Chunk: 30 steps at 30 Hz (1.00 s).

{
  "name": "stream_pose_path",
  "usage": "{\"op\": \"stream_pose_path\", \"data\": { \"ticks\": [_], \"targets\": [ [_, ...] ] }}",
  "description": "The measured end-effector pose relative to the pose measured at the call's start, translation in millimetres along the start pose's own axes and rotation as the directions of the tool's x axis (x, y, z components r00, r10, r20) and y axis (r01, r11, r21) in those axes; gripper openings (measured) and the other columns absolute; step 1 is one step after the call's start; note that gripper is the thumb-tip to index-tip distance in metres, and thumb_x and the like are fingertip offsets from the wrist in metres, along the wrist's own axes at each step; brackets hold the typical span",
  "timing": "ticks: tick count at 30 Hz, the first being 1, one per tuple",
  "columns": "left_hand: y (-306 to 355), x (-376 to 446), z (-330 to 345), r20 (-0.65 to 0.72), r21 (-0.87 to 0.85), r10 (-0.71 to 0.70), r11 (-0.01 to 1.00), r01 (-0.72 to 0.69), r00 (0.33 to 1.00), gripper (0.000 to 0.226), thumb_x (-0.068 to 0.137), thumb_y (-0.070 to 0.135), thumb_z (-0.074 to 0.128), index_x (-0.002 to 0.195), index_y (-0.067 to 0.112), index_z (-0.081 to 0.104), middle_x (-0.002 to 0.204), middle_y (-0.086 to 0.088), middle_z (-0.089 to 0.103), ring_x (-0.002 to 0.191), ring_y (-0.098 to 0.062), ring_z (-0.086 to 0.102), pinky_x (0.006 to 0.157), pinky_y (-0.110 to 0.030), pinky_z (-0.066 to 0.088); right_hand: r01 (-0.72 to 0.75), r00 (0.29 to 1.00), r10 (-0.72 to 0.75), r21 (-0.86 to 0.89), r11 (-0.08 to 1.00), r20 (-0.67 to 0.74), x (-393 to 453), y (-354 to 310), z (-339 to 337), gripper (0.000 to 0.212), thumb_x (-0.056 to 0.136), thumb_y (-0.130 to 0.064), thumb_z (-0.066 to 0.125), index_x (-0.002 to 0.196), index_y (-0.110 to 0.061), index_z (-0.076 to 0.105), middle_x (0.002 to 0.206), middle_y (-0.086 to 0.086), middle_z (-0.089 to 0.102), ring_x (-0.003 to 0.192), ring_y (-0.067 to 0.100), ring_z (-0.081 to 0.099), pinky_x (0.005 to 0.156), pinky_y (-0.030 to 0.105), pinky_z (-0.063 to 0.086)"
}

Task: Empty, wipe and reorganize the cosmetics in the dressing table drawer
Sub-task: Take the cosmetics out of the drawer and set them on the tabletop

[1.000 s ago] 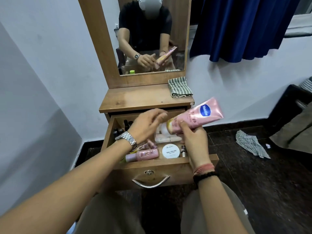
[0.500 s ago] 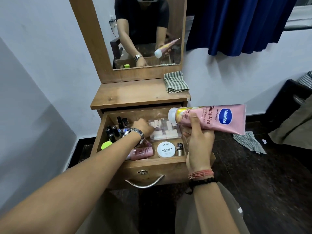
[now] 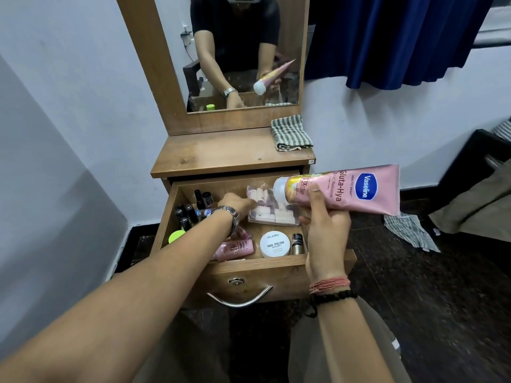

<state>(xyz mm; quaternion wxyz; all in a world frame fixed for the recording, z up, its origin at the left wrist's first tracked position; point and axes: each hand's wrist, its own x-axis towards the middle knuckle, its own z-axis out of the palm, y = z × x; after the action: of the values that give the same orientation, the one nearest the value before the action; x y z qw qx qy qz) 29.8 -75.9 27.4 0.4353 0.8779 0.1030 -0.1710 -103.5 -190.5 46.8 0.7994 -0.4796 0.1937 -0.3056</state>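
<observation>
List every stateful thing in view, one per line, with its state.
Wooden dressing table drawer: pulled open, cosmetics inside.
Pink Vaseline lotion tube: held above the drawer, roughly level, white cap on.
Right hand: grips the tube.
Left hand: in the drawer, touching the clear plastic packet of white pieces.
White round nail polish remover tub: lid on.
Striped green cloth: folded, on the tabletop.
</observation>
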Motion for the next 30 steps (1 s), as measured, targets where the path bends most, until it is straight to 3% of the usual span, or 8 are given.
{"op": "stream_pose_path", "data": {
  "ticks": [3, 6, 10, 14, 18, 23, 26, 30],
  "targets": [
    [5.5, -3.1, -0.5, 0.072, -0.129, -0.017, 0.991, 0.026, 0.997, 0.033, 0.082, 0.025, 0.069, 0.104, 0.002, 0.061, 0.102, -0.013, 0.066, 0.084, -0.024, 0.062, 0.069, -0.031, 0.052, 0.003, 1.000, -0.003, -0.008, 1.000, 0.013, 0.2, 0.7, 0.8, 0.023, 0.083, -0.033, 0.073, 0.103, -0.030, 0.061, 0.113, -0.001, 0.070, 0.101, 0.014, 0.069, 0.089, 0.044, 0.056],
    [9.4, -6.6, -4.1, 0.142, -0.228, -0.031, 0.972, 0.063, 0.989, 0.029, 0.084, 0.017, 0.068, 0.106, 0.001, 0.060, 0.106, -0.013, 0.068, 0.080, -0.022, 0.065, 0.048, -0.025, 0.052, 0.021, 0.999, -0.020, -0.009, 1.000, 0.025, 0.5, 1.7, -0.4, 0.023, 0.083, -0.034, 0.073, 0.102, -0.029, 0.062, 0.106, -0.005, 0.072, 0.096, 0.011, 0.071, 0.082, 0.038, 0.059],
    [10.7, -14.1, -19.7, 0.104, -0.140, 0.027, 0.990, -0.012, 0.994, 0.034, 0.081, 0.023, 0.071, 0.104, 0.000, 0.063, 0.104, -0.016, 0.068, 0.095, -0.030, 0.067, 0.082, -0.043, 0.056, 0.054, 0.997, -0.055, 0.009, 0.998, 0.054, 0.5, 2.4, -1.0, 0.015, 0.084, -0.031, 0.072, 0.096, -0.032, 0.063, 0.094, -0.017, 0.074, 0.089, 0.003, 0.071, 0.067, 0.019, 0.056],
    [9.6, -27.7, -49.6, 0.080, -0.099, 0.092, 0.992, -0.084, 0.993, 0.029, 0.081, 0.024, 0.070, 0.098, 0.001, 0.067, 0.101, -0.016, 0.070, 0.097, -0.031, 0.067, 0.089, -0.046, 0.053, 0.071, 0.996, -0.069, -0.030, 0.997, 0.051, -2.2, 2.9, 0.7, 0.014, 0.082, -0.034, 0.073, 0.094, -0.031, 0.066, 0.100, -0.013, 0.073, 0.096, 0.005, 0.069, 0.081, 0.031, 0.057],
    [7.0, -36.8, -90.0, 0.074, -0.237, 0.130, 0.965, -0.109, 0.989, 0.018, 0.087, 0.017, 0.065, 0.095, 0.001, 0.066, 0.097, -0.014, 0.071, 0.082, -0.025, 0.069, 0.072, -0.036, 0.059, 0.096, 0.994, -0.094, -0.052, 0.994, 0.051, -4.1, 2.5, 2.9, 0.016, 0.082, -0.039, 0.072, 0.094, -0.030, 0.068, 0.098, -0.014, 0.074, 0.097, 0.009, 0.069, 0.082, 0.034, 0.056],
    [5.3, -33.1, -139.2, -0.063, -0.384, 0.139, 0.911, -0.152, 0.988, 0.011, 0.089, 0.018, 0.062, 0.082, 0.013, 0.056, 0.081, -0.005, 0.065, 0.068, -0.016, 0.061, 0.054, -0.026, 0.052, 0.132, 0.989, -0.122, -0.122, 0.984, 0.088, -7.9, 1.3, 5.0, 0.009, 0.082, -0.041, 0.071, 0.086, -0.049, 0.071, 0.098, -0.019, 0.073, 0.098, 0.008, 0.069, 0.090, 0.043, 0.054],
    [5.4, -20.2, -160.4, -0.109, -0.439, 0.087, 0.890, -0.126, 0.990, 0.013, 0.089, 0.020, 0.062, 0.085, 0.009, 0.055, 0.083, -0.007, 0.063, 0.065, -0.017, 0.059, 0.044, -0.020, 0.050, 0.117, 0.990, -0.101, -0.170, 0.978, 0.100, -7.6, 2.6, 4.8, 0.005, 0.083, -0.039, 0.071, 0.088, -0.037, 0.070, 0.097, -0.014, 0.073, 0.099, 0.008, 0.068, 0.093, 0.047, 0.053],
    [1.1, 4.2, -175.6, -0.143, -0.492, 0.019, 0.866, -0.087, 0.990, 0.015, 0.091, 0.021, 0.061, 0.086, 0.008, 0.057, 0.088, -0.008, 0.061, 0.067, -0.017, 0.058, 0.042, -0.020, 0.050, 0.137, 0.983, -0.095, -0.274, 0.952, 0.159, -10.0, 6.4, 5.7, 0.007, 0.083, -0.034, 0.072, 0.082, -0.031, 0.065, 0.087, -0.024, 0.070, 0.090, -0.010, 0.064, 0.088, 0.034, 0.053]
  ]
}}
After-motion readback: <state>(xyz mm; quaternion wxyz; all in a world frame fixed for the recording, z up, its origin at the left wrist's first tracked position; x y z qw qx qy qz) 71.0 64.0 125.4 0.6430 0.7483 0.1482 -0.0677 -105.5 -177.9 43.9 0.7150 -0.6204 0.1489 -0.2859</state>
